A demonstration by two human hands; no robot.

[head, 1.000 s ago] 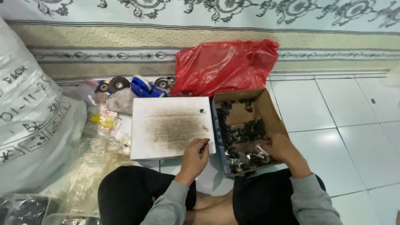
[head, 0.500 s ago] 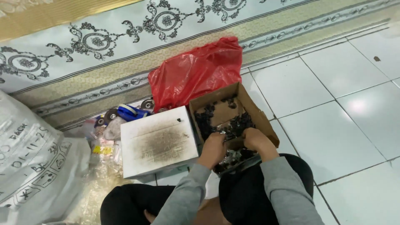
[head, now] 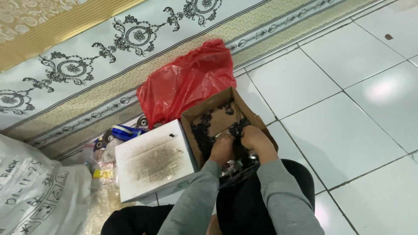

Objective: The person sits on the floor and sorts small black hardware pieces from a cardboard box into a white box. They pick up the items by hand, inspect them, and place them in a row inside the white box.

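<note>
Both hands in the cardboard box [head: 216,114] of small dark parts [head: 201,130], centre of frame.

Left hand [head: 222,148] and right hand [head: 257,139] sit side by side at the near end of the box, fingers curled down into the parts; what either grips, cannot tell. Grey sleeves run off the bottom edge. Touching the box on its left: a white box [head: 152,163] with a dark-smudged top. Behind both, upper centre, a red plastic bag [head: 187,82] against the patterned mat [head: 87,65]. White sack [head: 30,191] at lower left. White floor tiles [head: 348,113] on the right.
</note>
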